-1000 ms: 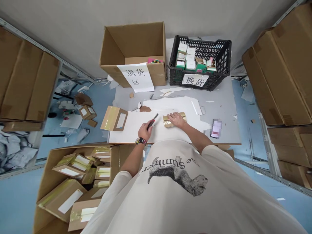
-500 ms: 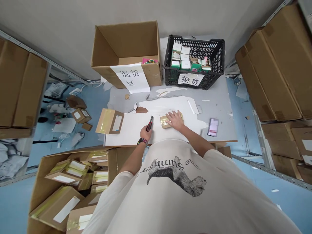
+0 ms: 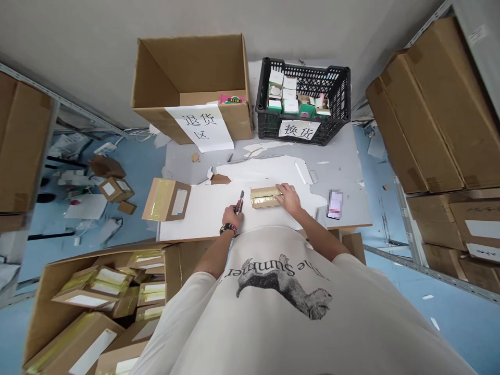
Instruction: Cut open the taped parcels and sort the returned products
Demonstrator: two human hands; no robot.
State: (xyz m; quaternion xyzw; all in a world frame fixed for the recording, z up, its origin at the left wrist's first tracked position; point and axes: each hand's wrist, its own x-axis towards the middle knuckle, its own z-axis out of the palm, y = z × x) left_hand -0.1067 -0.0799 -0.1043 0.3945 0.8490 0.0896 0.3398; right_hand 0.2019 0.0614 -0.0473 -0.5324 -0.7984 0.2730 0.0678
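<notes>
Head: box under right fingers

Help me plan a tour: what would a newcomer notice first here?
Probably the big open carton at the back of the table, with a white sign down its front, and the black crate beside it. Nearer, the left hand holds a knife while the right hand touches a small taped box. At lower left, parcels crowd a large box.

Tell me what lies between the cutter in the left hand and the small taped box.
Just a narrow, bare strip of the white work surface lies between the cutter and the box, as the head view shows.
</notes>
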